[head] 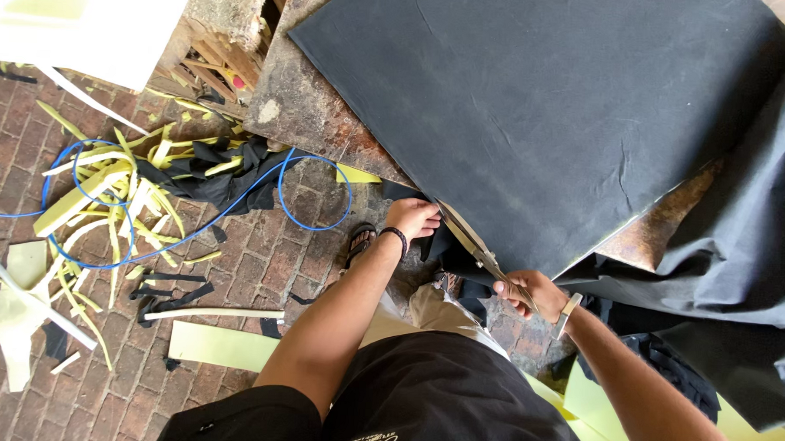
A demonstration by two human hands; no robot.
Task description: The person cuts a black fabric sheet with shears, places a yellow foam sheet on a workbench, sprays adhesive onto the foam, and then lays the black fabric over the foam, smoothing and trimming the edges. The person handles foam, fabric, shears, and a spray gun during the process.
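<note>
The black sheet [544, 113] lies flat on the table [301, 104], its near edge overhanging so the scissors [474, 245] can run along it. The left hand [413, 218] pinches the trimmed strip at that edge, keeping it taut. The right hand [533, 293] grips the scissors' handles, blades along the edge. Yellow scraps [106, 193] litter the floor left of the table.

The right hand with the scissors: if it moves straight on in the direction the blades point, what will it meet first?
The right hand points its scissors up-left along the edge of the black sheet. First in that line appears to be the left hand, pinching the black material at the corner, though their heights are hard to compare.
</note>
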